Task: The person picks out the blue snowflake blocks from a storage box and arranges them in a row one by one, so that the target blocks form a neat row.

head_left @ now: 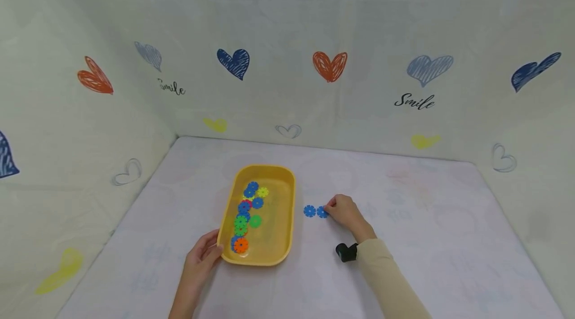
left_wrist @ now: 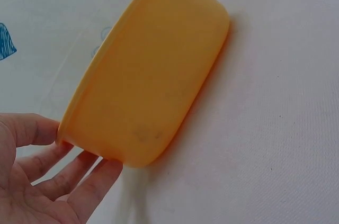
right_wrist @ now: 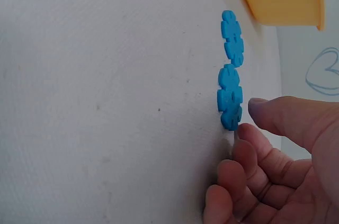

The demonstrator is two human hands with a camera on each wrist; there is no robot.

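Note:
At the near left corner of the yellow plastic tray (head_left: 274,254), my left hand (head_left: 202,254) grips the rim. In the left wrist view, its thumb lies at the rim of the tray (left_wrist: 148,70) and the fingers bear on the outer wall. Two blue notched snowflake discs lie side by side on the table right of the tray: a left one (head_left: 309,210) and a right one (head_left: 321,212). My right hand (head_left: 348,211) is at the right disc. The right wrist view shows the fingertips by the edge of this disc (right_wrist: 229,97), the thumb slightly apart from it.
Inside the tray, several notched discs in blue, green, yellow, red and orange lie mostly along the left side, among them an orange disc (head_left: 241,245). A black device (head_left: 346,252) sits at my right wrist. A white cloth wall (head_left: 269,99) with printed hearts stands behind the table.

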